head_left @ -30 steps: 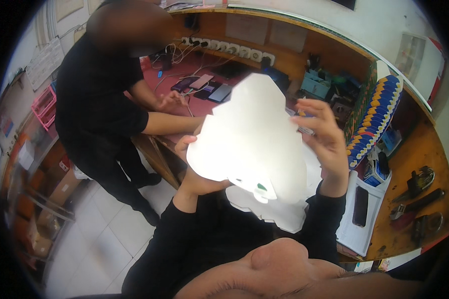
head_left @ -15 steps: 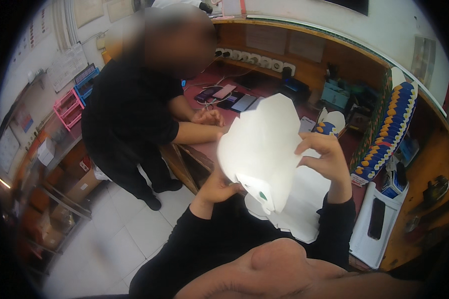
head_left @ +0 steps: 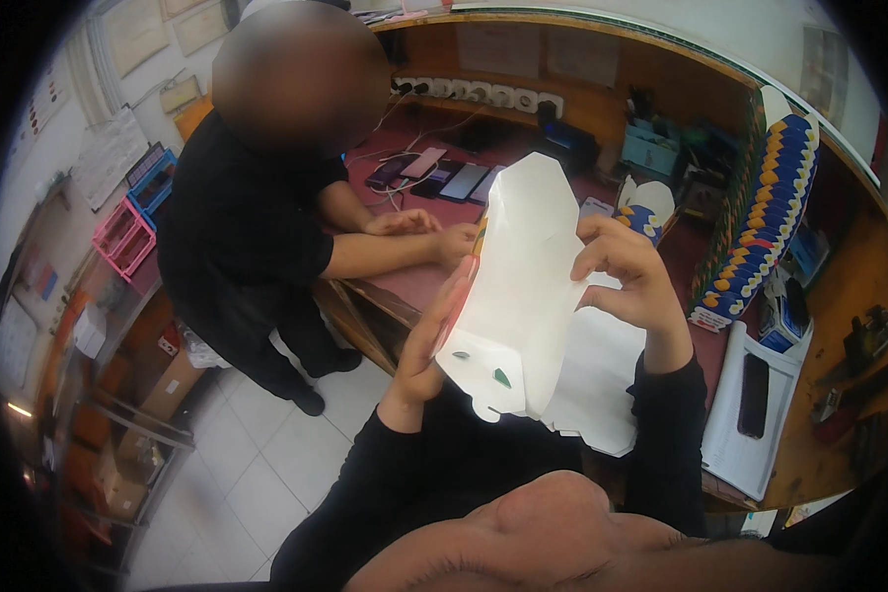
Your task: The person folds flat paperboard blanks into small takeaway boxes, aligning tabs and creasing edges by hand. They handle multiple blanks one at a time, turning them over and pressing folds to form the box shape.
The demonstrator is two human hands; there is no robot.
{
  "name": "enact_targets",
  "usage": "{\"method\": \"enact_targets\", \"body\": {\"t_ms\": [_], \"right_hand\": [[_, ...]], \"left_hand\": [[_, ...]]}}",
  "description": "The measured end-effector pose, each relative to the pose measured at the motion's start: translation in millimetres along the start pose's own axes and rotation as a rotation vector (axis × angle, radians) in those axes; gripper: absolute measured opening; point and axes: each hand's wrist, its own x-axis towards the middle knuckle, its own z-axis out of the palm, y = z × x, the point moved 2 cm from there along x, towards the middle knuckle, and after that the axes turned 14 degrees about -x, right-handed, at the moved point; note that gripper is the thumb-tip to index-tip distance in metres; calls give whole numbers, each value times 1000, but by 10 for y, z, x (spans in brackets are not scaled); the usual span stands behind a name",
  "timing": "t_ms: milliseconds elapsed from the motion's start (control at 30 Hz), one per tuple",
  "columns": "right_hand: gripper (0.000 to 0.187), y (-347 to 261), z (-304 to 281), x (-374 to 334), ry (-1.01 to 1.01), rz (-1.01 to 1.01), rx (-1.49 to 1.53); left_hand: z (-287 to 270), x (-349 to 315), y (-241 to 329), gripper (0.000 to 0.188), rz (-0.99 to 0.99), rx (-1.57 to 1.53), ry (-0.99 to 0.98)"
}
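Observation:
A partly folded white cardboard box is held up in front of me, its plain inside facing me and a cut-out end panel at its lower end. My left hand lies along its left wall, fingers stretched up the printed outer side. With thumb and fingers bent, my right hand grips the opposite edge. Under the box, white cardboard blanks lie on the near edge of the table. A tall stack of nested blue, yellow and white printed cartons stands at the right.
Across the table's left corner leans a person in black, hands on the red tabletop. Several phones with cables lie farther back. A white tray holds a dark phone. A shorter carton stack stands behind my right hand.
The box's side walls have been folded up and it looks narrower. My left hand has shifted from its lower corner up along its side. The other person's head has moved left.

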Motion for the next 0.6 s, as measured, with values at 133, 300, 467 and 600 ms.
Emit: {"method": "enact_targets", "body": {"t_ms": [133, 300, 467, 600], "right_hand": [[33, 30, 3, -7, -26, 63, 85], [32, 32, 16, 9, -1, -78, 92], [29, 19, 127, -18, -28, 75, 285], [27, -25, 112, -13, -67, -39, 206]], "left_hand": [[73, 47, 44, 57, -206, -142, 113], [133, 20, 33, 53, -258, -442, 303], [197, 65, 37, 52, -250, -1023, 401], [203, 17, 51, 53, -178, -1017, 436]]}}
